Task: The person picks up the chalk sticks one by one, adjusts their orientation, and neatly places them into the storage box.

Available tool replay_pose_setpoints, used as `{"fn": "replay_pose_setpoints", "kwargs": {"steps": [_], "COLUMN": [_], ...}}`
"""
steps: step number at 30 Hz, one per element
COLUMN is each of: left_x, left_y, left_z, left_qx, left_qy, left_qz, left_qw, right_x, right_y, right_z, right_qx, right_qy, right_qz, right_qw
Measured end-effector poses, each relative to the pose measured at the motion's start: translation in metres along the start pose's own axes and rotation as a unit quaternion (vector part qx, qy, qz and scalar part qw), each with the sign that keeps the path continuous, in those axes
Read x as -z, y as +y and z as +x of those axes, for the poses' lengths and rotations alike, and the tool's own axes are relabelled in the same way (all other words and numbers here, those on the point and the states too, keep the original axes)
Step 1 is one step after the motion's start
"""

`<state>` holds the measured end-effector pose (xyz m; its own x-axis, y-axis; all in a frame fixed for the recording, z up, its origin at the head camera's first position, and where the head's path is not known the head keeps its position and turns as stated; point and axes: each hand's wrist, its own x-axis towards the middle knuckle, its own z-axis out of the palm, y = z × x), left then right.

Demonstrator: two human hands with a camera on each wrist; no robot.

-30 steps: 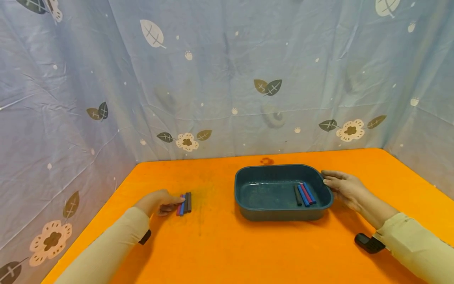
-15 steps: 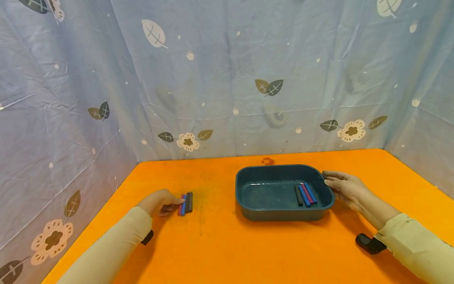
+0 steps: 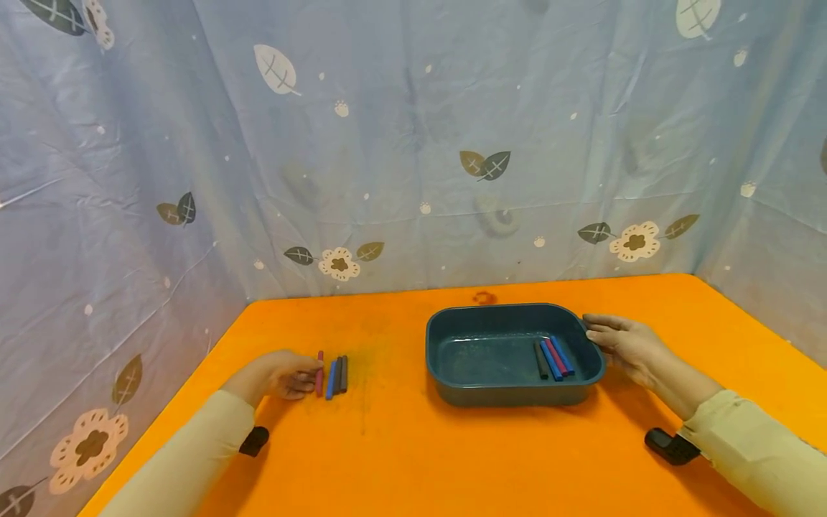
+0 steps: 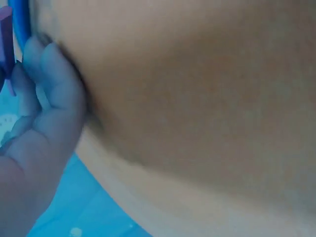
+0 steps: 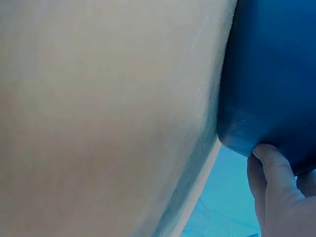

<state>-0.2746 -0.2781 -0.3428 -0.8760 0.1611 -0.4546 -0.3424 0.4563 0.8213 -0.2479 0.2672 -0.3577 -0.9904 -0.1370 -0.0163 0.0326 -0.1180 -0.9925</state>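
Observation:
My left hand (image 3: 291, 373) pinches a slim magenta stick (image 3: 319, 373) between thumb and fingers, at the left of the orange table. In the left wrist view, this stick (image 4: 6, 42) appears purple at the upper left edge. Just right of it lie a blue stick (image 3: 332, 379) and two dark grey sticks (image 3: 343, 373), side by side. My right hand (image 3: 629, 348) holds the right end of a dark teal rectangular dish (image 3: 497, 393); fingers lie against its outer wall (image 5: 276, 98) in the right wrist view.
Inside the dish, a dark stick (image 3: 540, 360), two blue sticks and a magenta stick lie together on the right side. A patterned blue-grey curtain (image 3: 413, 143) encloses the orange table (image 3: 400, 459) at the back and sides. A reddish ring mark (image 3: 484, 297) shows behind the dish.
My left hand has drawn the magenta stick leftward, away from the blue and grey sticks it lay against. My right hand stays at the dish's right end.

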Motion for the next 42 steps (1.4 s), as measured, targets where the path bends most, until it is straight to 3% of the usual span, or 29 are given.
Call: {"fn": "replay_pose_setpoints", "kwargs": {"steps": [5,14,29,42], "left_x": [0.002,-0.020,-0.061,-0.094], "left_y": [0.000,0.027,0.051,0.084], "left_z": [-0.007,-0.011,-0.003,0.006], "left_qx": [-0.036,-0.048,-0.052,-0.054], "left_qy": [-0.016,-0.006,-0.042,-0.094], "left_qz": [-0.043,-0.097,-0.097,-0.102], "left_qw": [0.9983,0.9942,0.9931,0.9889], "right_x": [-0.001,0.005,-0.002,-0.001], "right_y": [0.001,0.003,0.004,0.004], "right_z": [0.001,0.000,0.000,0.002], "right_qx": [-0.004,-0.002,-0.013,-0.010], "right_qy": [0.001,0.002,0.010,0.003], "right_qz": [-0.002,-0.018,-0.031,-0.021], "right_qw": [1.0000,0.9998,0.9994,0.9997]}}
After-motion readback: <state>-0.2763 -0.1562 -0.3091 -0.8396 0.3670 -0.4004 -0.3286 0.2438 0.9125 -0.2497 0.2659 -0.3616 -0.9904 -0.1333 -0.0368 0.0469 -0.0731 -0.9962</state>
